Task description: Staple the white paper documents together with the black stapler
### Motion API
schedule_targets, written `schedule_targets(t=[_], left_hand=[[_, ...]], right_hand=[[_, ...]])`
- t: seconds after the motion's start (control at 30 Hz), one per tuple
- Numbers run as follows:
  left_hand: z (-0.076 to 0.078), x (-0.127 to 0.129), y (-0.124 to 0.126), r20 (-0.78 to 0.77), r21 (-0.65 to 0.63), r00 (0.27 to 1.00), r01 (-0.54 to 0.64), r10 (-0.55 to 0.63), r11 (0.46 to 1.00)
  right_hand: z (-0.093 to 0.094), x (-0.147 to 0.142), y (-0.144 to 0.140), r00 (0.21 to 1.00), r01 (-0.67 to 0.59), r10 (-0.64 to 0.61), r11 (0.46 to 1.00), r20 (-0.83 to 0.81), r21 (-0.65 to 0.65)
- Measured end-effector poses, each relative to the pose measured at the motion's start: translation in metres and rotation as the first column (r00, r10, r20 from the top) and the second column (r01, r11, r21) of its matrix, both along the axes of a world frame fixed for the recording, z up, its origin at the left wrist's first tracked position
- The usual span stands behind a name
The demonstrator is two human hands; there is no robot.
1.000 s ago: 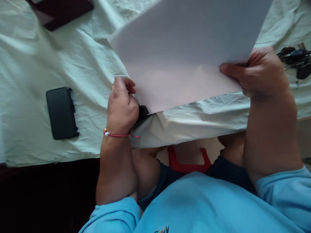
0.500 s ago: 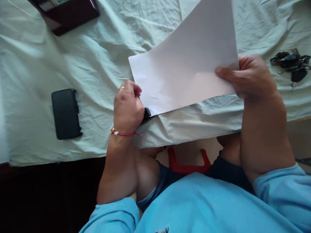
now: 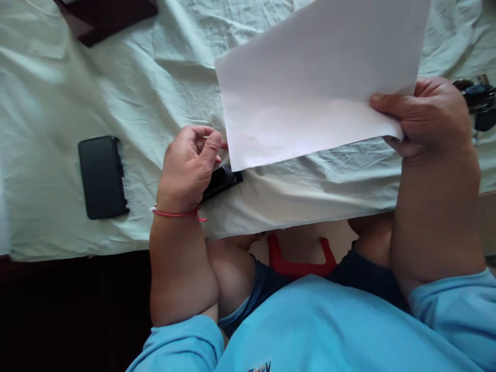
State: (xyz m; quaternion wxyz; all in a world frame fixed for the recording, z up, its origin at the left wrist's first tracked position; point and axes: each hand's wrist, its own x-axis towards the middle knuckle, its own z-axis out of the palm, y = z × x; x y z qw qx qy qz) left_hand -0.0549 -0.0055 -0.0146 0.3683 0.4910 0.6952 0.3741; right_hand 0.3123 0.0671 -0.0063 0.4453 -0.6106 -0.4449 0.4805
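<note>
My right hand (image 3: 437,116) grips the right side of a white sheet of paper (image 3: 310,98), thumb on top and fingers underneath. The paper is raised off the cloth, with its lower right corner bent. Close to the sheet's left edge is my left hand (image 3: 191,165), its fingers loosely curled and nothing visible in them. A black stapler (image 3: 221,183) lies on the cloth beneath that hand, partly hidden by it; the paper's lower left corner is just above its end.
A pale green cloth (image 3: 163,93) covers the table. At the left lies a black phone-like case (image 3: 101,177). A dark red box (image 3: 112,18) stands at the upper left, and a bunch of keys (image 3: 482,101) at the far right. Below the table edge is a red stool (image 3: 298,268).
The paper and my right hand have moved right. My left hand has come away from the paper's corner toward the left, its fingers loosened, leaving more of the stapler showing.
</note>
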Motion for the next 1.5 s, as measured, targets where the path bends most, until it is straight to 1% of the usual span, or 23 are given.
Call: schedule_targets(t=[0.1,0.17,0.23,0.3,0.4,0.5,0.6,0.7,0.8,0.9,1.0,1.13,1.27,1.33,1.4,1.5], left_hand=[[0.002,0.001,0.000,0.054,-0.019,0.998,0.015,-0.013,1.000],[0.005,0.002,0.000,0.116,-0.037,0.993,0.016,-0.011,0.999],[0.007,0.003,-0.001,0.178,-0.037,0.984,0.002,0.004,0.999],[0.008,0.003,-0.002,0.192,-0.038,0.981,-0.001,0.008,0.999],[0.009,0.004,-0.002,0.134,-0.067,0.991,0.016,-0.006,0.998],[0.009,0.005,-0.003,0.110,-0.081,0.994,0.025,-0.016,0.996],[0.007,0.005,-0.003,0.160,-0.054,0.987,0.018,-0.010,0.998],[0.008,0.006,-0.001,0.223,-0.101,0.973,-0.030,0.052,0.994],[0.012,0.008,0.000,0.261,-0.137,0.960,-0.072,0.106,0.988],[0.016,0.009,-0.001,0.205,-0.122,0.971,-0.097,0.121,0.988],[0.017,0.009,-0.004,0.146,-0.099,0.984,-0.091,0.105,0.991],[0.014,0.009,-0.004,0.229,-0.064,0.969,-0.084,0.096,0.994],[0.017,0.011,-0.003,0.261,-0.036,0.964,-0.051,0.059,0.998],[0.018,0.011,-0.004,0.278,-0.043,0.957,-0.070,0.079,0.997],[0.017,0.012,-0.004,0.300,-0.046,0.946,-0.114,0.122,0.992],[0.010,0.013,-0.004,0.399,-0.006,0.900,-0.189,0.175,0.982]], right_hand=[[-0.003,-0.005,0.001,0.998,-0.013,0.017,0.998,-0.056,0.067],[-0.003,-0.009,0.000,0.996,0.012,0.000,0.991,-0.090,0.135],[-0.002,-0.012,-0.001,0.995,0.031,-0.014,0.985,-0.103,0.168],[-0.002,-0.013,-0.002,0.996,0.023,-0.010,0.988,-0.085,0.152],[-0.005,-0.009,0.000,0.999,-0.015,0.020,0.994,-0.051,0.107],[-0.010,-0.005,0.002,0.998,-0.010,0.016,0.995,-0.063,0.103],[-0.011,-0.004,0.003,0.997,-0.009,0.016,0.996,-0.079,0.087],[-0.009,-0.003,0.001,0.997,-0.028,0.032,0.998,-0.065,0.055],[-0.007,-0.004,-0.001,0.997,-0.054,0.056,0.998,-0.046,0.043],[-0.006,-0.006,-0.002,0.997,-0.065,0.066,0.997,-0.048,0.029],[-0.007,-0.007,-0.003,0.996,-0.058,0.060,0.998,-0.067,0.028],[-0.009,-0.007,-0.002,0.995,-0.077,0.079,0.996,-0.062,0.039],[-0.006,-0.013,-0.003,0.994,-0.023,0.024,1.000,-0.105,0.007],[-0.004,-0.016,-0.003,0.993,-0.014,0.013,1.000,-0.114,-0.004],[-0.006,-0.016,-0.003,0.993,-0.020,0.021,1.000,-0.114,0.009],[-0.011,-0.013,-0.002,0.994,-0.065,0.067,0.997,-0.082,0.030]])
